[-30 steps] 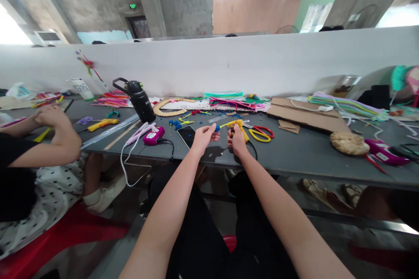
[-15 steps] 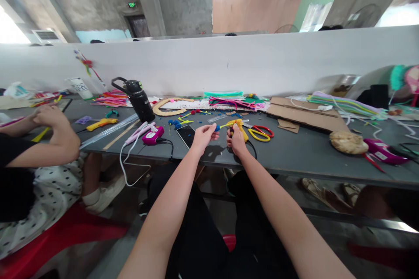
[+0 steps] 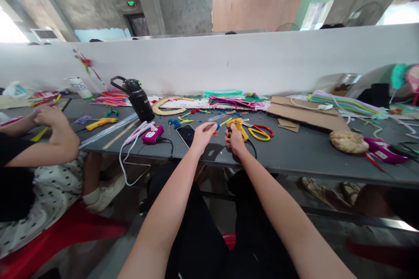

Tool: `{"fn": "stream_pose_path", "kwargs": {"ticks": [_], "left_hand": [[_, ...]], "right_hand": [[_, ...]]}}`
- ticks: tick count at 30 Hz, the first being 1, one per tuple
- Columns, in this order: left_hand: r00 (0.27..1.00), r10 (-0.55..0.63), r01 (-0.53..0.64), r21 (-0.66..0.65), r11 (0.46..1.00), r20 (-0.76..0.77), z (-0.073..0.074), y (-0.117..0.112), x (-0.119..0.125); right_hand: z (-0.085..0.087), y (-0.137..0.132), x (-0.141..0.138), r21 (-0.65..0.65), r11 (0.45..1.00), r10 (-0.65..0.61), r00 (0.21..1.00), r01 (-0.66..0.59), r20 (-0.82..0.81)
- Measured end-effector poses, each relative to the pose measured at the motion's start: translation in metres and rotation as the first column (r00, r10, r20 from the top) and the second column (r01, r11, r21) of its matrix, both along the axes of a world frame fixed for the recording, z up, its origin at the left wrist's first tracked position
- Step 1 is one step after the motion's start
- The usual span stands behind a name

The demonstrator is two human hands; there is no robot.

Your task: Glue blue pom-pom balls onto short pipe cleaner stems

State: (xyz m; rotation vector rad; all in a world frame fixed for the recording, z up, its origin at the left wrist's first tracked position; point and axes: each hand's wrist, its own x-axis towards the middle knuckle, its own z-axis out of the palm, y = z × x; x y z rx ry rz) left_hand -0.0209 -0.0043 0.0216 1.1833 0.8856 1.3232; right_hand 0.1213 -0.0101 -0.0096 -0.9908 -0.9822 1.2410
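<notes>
My left hand (image 3: 205,134) pinches a small blue fuzzy piece with a yellow pipe-cleaner stem (image 3: 225,122) that points up to the right. My right hand (image 3: 235,138) is wrapped round the handle of a yellow glue gun (image 3: 240,127), its cord trailing down behind my wrist. The gun's nozzle faces left, close to the stem; whether they touch I cannot tell. Just right of the gun lie scissors (image 3: 261,132) with red and yellow handles. A phone (image 3: 186,134) rests flat to the left of my left hand. Blue fuzzy pieces (image 3: 174,123) lie beyond the phone.
A black bottle (image 3: 139,100) stands behind a purple device (image 3: 152,134) with a white cable. Cardboard (image 3: 304,112) and a pale lump (image 3: 348,141) lie to the right. Pink pipe cleaners (image 3: 229,103) are at the back. At left sits another person (image 3: 42,139), hands together.
The yellow stem in my left hand has swung to a steeper upward angle. The glue gun has shifted slightly left and now sits a little apart from the blue piece.
</notes>
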Motion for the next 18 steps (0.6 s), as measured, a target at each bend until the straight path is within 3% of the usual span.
{"fn": "stream_pose_path", "kwargs": {"ticks": [3, 9, 18], "left_hand": [[1.000, 0.001, -0.001, 0.008, 1.000, -0.014, 0.0012, -0.0016, -0.0005], [0.999, 0.014, -0.014, 0.007, 1.000, -0.029, 0.0008, -0.0008, 0.0007], [0.999, 0.007, -0.006, 0.014, 1.000, -0.048, -0.0014, 0.0002, -0.0001]], "right_hand": [[0.0012, -0.0010, 0.0000, 0.007, 1.000, -0.026, 1.000, 0.026, -0.011], [-0.0004, -0.0031, -0.0014, 0.014, 0.994, 0.108, 0.990, -0.110, 0.090], [0.0001, -0.0033, -0.0017, 0.003, 0.992, 0.122, 0.985, -0.123, 0.119]]}}
